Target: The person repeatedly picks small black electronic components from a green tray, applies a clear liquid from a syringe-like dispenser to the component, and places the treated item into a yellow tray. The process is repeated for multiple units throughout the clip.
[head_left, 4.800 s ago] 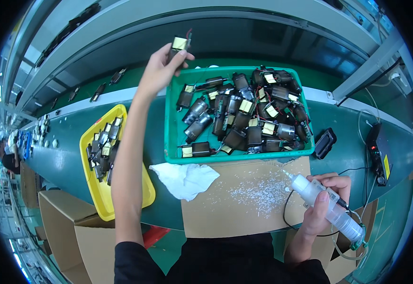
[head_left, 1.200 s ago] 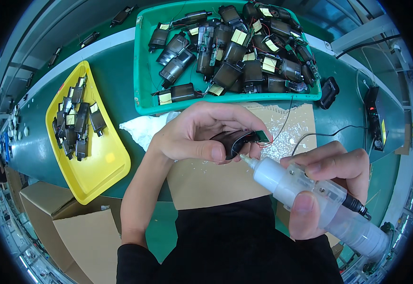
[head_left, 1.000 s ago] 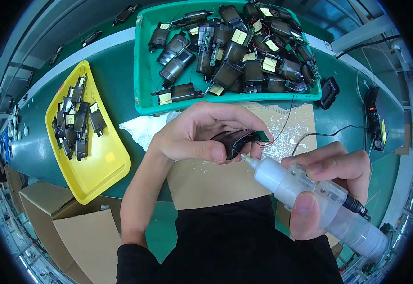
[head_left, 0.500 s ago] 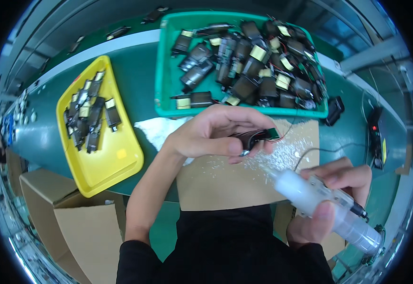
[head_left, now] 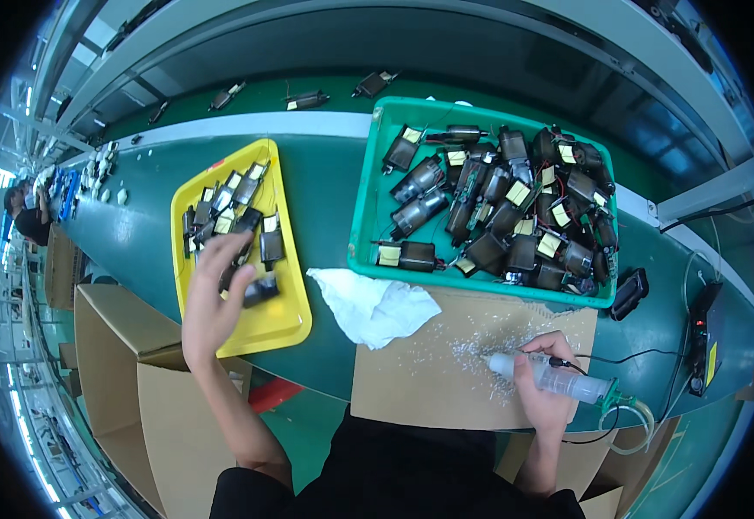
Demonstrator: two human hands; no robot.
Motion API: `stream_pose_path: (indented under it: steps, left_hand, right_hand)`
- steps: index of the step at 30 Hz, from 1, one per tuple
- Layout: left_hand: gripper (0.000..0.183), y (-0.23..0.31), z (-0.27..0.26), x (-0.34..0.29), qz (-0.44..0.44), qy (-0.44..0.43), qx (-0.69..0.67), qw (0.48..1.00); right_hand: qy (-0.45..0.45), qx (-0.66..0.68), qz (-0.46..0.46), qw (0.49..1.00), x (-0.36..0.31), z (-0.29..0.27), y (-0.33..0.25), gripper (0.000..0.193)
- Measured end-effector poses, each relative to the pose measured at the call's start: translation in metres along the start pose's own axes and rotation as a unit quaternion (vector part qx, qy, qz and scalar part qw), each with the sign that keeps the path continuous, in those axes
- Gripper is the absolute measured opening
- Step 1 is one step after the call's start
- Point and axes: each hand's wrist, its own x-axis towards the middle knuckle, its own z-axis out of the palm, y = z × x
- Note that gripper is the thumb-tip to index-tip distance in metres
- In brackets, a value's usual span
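1. The right hand (head_left: 539, 398), its forearm (head_left: 539, 463) standing almost upright from the lower edge, wraps its fingers around a clear syringe (head_left: 580, 387), thumb along the barrel, tip aimed leftward
2. Below that tip, white flecks (head_left: 472, 350) speckle a cardboard sheet (head_left: 412, 381) (whether tip and sheet touch, I cannot tell)
3. The left hand (head_left: 208, 316) hangs over the yellow tray (head_left: 286, 333), wrist tilted leftward, blurred fingers pointing away from the body, thumb spread apart from them
4. A blurred dark unit (head_left: 262, 291) sits just beside that thumb, within the tray's outline; contact is unclear
5. A crumpled white cloth (head_left: 373, 307) lies right of this tray
6. Farther off, a green tray (head_left: 368, 208) holds many similar units
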Motion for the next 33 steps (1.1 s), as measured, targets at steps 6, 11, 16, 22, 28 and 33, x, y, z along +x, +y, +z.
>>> stream_pose_path:
  steps: [6, 11, 16, 22, 28, 33]
  left_hand:
    - [0.032, -0.019, 0.04, 0.142, 0.127, 0.004, 0.08, 0.989]
    - [0.042, -0.077, 0.08, 0.265, 0.169, -0.032, 0.208, 0.963]
    - [0.04, -0.065, 0.081, 0.302, 0.167, -0.08, 0.108, 0.977]
    - [0.034, -0.037, 0.04, 0.266, -0.088, -0.04, -0.588, 0.803]
    - [0.036, 0.008, 0.038, 0.179, -0.115, -0.051, -0.727, 0.675]
    - [0.035, 0.019, 0.036, 0.109, -0.089, -0.043, -0.734, 0.672]
  right_hand:
    - [-0.033, 0.006, 0.039, 0.999, 0.013, -0.005, -0.001, 0.019]
    - [-0.055, 0.007, 0.053, 0.997, 0.015, -0.009, -0.002, 0.021]
    - [-0.039, 0.011, 0.073, 0.996, 0.018, -0.008, 0.0, 0.021]
    - [-0.034, 0.024, 0.065, 0.997, 0.019, -0.004, 0.001, 0.017]
    - [-0.02, 0.008, 0.026, 0.999, 0.011, -0.003, -0.002, 0.016]
    - [-0.005, 0.011, -0.025, 1.0, -0.002, 0.003, -0.005, 0.018]
